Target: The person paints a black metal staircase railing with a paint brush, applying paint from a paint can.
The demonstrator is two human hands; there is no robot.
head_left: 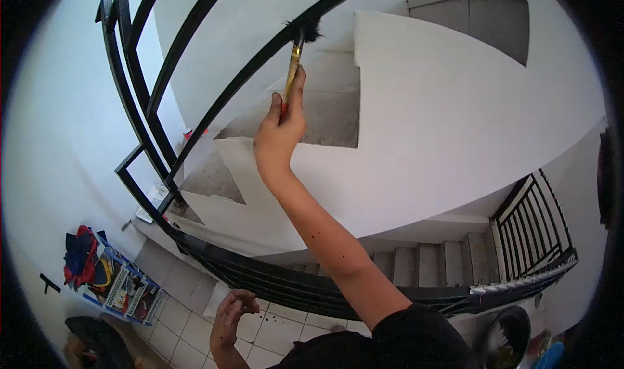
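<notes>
Against black metal railing [195, 119], right hand [279, 132] gripping wooden-handled brush [296, 50], left hand [231, 317] loosely curled.

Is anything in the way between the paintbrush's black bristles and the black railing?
Nothing visible is. The right hand holds the wooden-handled paintbrush up, and its black bristles already touch the black metal stair railing. The left hand hangs low, holding nothing.

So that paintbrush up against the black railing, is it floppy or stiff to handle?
The paintbrush probably handles stiffly: its slim handle stays straight in the right hand. The dark bristles splay against the railing, so that end likely bends. Held by fingertips only, it seems light.
</notes>
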